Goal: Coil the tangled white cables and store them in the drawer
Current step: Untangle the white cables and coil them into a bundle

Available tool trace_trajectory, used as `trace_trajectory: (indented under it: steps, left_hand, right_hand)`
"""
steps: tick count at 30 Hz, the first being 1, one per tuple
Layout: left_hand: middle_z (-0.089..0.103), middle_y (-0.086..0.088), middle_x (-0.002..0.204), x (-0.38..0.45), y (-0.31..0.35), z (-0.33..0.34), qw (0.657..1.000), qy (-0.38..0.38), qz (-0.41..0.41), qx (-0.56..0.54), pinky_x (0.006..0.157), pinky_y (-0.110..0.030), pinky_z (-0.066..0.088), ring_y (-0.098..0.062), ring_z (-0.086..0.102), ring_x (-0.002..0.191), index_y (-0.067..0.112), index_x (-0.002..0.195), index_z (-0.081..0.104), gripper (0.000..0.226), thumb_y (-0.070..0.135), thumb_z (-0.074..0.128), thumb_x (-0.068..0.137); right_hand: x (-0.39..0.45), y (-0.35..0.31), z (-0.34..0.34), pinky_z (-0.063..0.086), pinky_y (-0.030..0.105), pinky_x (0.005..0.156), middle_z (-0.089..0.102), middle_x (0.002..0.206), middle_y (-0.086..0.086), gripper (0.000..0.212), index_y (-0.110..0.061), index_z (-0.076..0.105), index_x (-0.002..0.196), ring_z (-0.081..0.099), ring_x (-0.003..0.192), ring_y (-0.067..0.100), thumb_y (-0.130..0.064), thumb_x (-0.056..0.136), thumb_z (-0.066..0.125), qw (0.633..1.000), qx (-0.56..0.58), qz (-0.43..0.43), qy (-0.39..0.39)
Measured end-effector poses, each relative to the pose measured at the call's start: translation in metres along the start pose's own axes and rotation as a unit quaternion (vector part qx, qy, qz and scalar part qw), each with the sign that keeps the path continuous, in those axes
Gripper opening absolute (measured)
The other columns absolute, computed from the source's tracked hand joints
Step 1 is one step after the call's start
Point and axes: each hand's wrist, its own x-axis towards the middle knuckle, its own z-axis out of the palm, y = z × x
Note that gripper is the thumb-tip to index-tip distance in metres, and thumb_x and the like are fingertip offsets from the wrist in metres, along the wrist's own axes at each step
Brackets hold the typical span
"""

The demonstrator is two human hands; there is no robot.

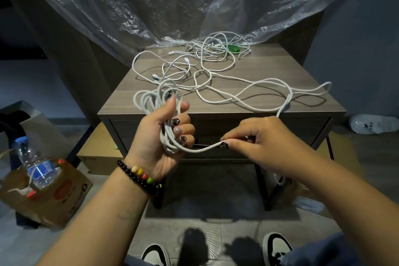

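My left hand [160,136] grips a bundle of coiled white cable [151,99] in front of the wooden side table [302,84], the loops sticking up above my fist. From the bundle a slack strand runs right to my right hand [259,140], which pinches it between thumb and fingers. That same cable goes on up over the table's front edge into loose white cables [216,65] spread across the tabletop, with several connectors showing. The drawer [302,127] under the tabletop is shut, its front partly hidden by my hands.
Clear plastic sheeting [172,2] hangs behind the table and touches its back edge. A green object [234,48] lies among the far cables. A cardboard box [49,190] with a water bottle [35,162] stands at floor left, a white bag [373,123] at right. My shoes [276,246] are below.
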Motion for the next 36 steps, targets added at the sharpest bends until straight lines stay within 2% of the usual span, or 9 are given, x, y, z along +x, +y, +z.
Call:
trace_trajectory:
  steps: [5, 8, 10, 11, 15, 18, 23, 30, 36]
  left_hand:
    - [0.048, 0.002, 0.060, 0.000, -0.010, 0.006, 0.993, 0.034, 0.012, 0.109, 0.045, -0.018, 0.047, -0.008, 0.052, 0.047, 0.014, 0.081, 0.053, 0.019, 0.031, 0.051, 0.088]
    - [0.070, -0.014, 0.083, 0.004, -0.016, 0.004, 0.990, 0.061, 0.021, 0.124, 0.064, -0.031, 0.060, -0.023, 0.072, 0.077, 0.008, 0.084, 0.056, 0.020, 0.026, 0.051, 0.091]
    - [0.070, -0.023, 0.104, 0.003, -0.017, 0.005, 0.991, 0.037, -0.008, 0.131, 0.074, -0.038, 0.060, -0.030, 0.070, 0.095, 0.007, 0.090, 0.052, 0.019, 0.026, 0.051, 0.089]
    - [0.069, -0.024, 0.105, 0.002, -0.017, 0.006, 0.989, 0.028, -0.023, 0.140, 0.075, -0.040, 0.059, -0.031, 0.070, 0.096, 0.007, 0.091, 0.051, 0.019, 0.025, 0.051, 0.090]
    - [0.071, -0.018, 0.079, -0.003, -0.022, 0.008, 0.981, 0.020, -0.054, 0.183, 0.067, -0.042, 0.058, -0.028, 0.072, 0.073, 0.005, 0.093, 0.053, 0.020, 0.024, 0.055, 0.088]
    - [0.068, -0.023, 0.089, -0.003, -0.024, 0.008, 0.974, 0.023, -0.077, 0.211, 0.060, -0.038, 0.060, -0.031, 0.071, 0.077, 0.005, 0.094, 0.055, 0.030, 0.029, 0.060, 0.077]
    - [0.064, -0.017, 0.067, -0.003, -0.024, 0.008, 0.965, 0.016, -0.084, 0.248, 0.041, -0.024, 0.051, -0.019, 0.062, 0.049, 0.001, 0.093, 0.057, 0.039, 0.035, 0.058, 0.075]
    - [0.045, -0.007, 0.059, 0.001, -0.022, 0.008, 0.970, -0.001, -0.070, 0.231, 0.039, -0.020, 0.041, -0.015, 0.047, 0.044, 0.008, 0.089, 0.052, 0.025, 0.032, 0.055, 0.084]
    - [0.036, -0.001, 0.056, -0.002, -0.006, 0.005, 0.977, 0.010, -0.051, 0.207, 0.041, -0.018, 0.033, -0.009, 0.036, 0.040, 0.006, 0.099, 0.060, 0.034, 0.034, 0.053, 0.080]
  right_hand:
    - [-0.003, -0.001, 0.000, 0.051, 0.030, 0.067, 0.066, 0.079, -0.011, 0.010, -0.025, 0.078, 0.090, 0.060, 0.075, 0.007, -0.029, 0.085, 0.072, 0.992, -0.068, -0.072, 0.073]
    - [-0.005, -0.004, -0.001, 0.053, 0.037, 0.065, 0.066, 0.080, -0.010, 0.013, -0.020, 0.077, 0.089, 0.061, 0.073, 0.008, -0.030, 0.084, 0.069, 0.985, -0.063, -0.113, 0.118]
    - [-0.004, -0.006, -0.001, 0.052, 0.037, 0.063, 0.066, 0.079, -0.008, 0.016, -0.018, 0.077, 0.089, 0.061, 0.071, 0.010, -0.028, 0.082, 0.067, 0.978, -0.069, -0.141, 0.138]
    - [-0.004, -0.007, 0.000, 0.052, 0.037, 0.063, 0.066, 0.079, -0.006, 0.016, -0.017, 0.077, 0.090, 0.061, 0.071, 0.011, -0.027, 0.083, 0.067, 0.975, -0.072, -0.155, 0.144]
    - [-0.004, -0.007, 0.001, 0.052, 0.037, 0.062, 0.067, 0.080, -0.001, 0.013, -0.011, 0.076, 0.090, 0.063, 0.072, 0.014, -0.021, 0.084, 0.069, 0.964, -0.071, -0.190, 0.173]
    - [-0.004, -0.007, 0.003, 0.052, 0.038, 0.063, 0.067, 0.080, 0.000, 0.011, -0.010, 0.075, 0.089, 0.063, 0.072, 0.016, -0.018, 0.084, 0.070, 0.959, -0.074, -0.201, 0.188]
    - [-0.003, -0.005, 0.005, 0.051, 0.037, 0.061, 0.067, 0.078, 0.000, 0.011, -0.010, 0.076, 0.088, 0.063, 0.070, 0.016, -0.018, 0.083, 0.071, 0.958, -0.063, -0.196, 0.201]
    - [-0.001, 0.002, -0.002, 0.053, 0.038, 0.064, 0.069, 0.083, -0.003, 0.023, -0.013, 0.074, 0.092, 0.064, 0.074, 0.016, -0.032, 0.091, 0.060, 0.965, -0.102, -0.169, 0.173]
    - [0.002, 0.014, -0.015, 0.054, 0.039, 0.067, 0.069, 0.081, -0.004, 0.042, -0.015, 0.072, 0.095, 0.062, 0.072, 0.014, -0.043, 0.094, 0.040, 0.969, -0.143, -0.122, 0.162]
